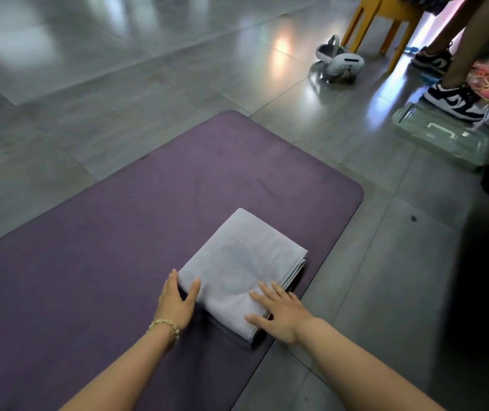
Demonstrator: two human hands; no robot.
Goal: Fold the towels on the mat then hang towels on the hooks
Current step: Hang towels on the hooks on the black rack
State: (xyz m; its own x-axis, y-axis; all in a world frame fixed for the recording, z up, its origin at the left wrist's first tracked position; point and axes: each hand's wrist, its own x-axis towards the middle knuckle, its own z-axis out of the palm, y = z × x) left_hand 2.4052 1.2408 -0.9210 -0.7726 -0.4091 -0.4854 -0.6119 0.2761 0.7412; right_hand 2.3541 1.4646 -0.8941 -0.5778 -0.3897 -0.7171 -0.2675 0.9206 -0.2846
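Pale grey towel (pixel 241 262), folded into a thick pad, lies on the purple mat (pixel 89 262) near its right edge, its long axis running away from the person and slightly rightward. Left hand (pixel 178 301) brackets the near-left corner, fingers straight, thumb on top. Right hand (pixel 276 315) rests flat and spread on the near-right corner. Neither grasps. Hooks are not in view.
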